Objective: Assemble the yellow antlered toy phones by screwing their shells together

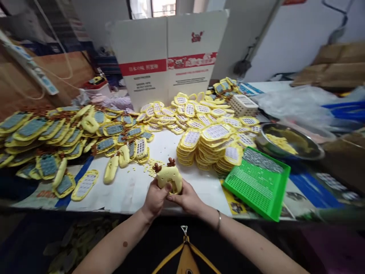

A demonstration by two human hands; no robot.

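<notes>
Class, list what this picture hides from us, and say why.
In the head view:
Far side of the held yellow piece: turned away from the camera.
Some fingertips of the left hand: behind that piece.
Finest print on the white carton: too small.
Left pile: cut off by the left edge.

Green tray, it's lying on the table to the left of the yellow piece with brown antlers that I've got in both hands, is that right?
Not quite: in the head view, the green tray lies on the table to the right of the yellow piece with brown antlers in your left hand and right hand.
</notes>
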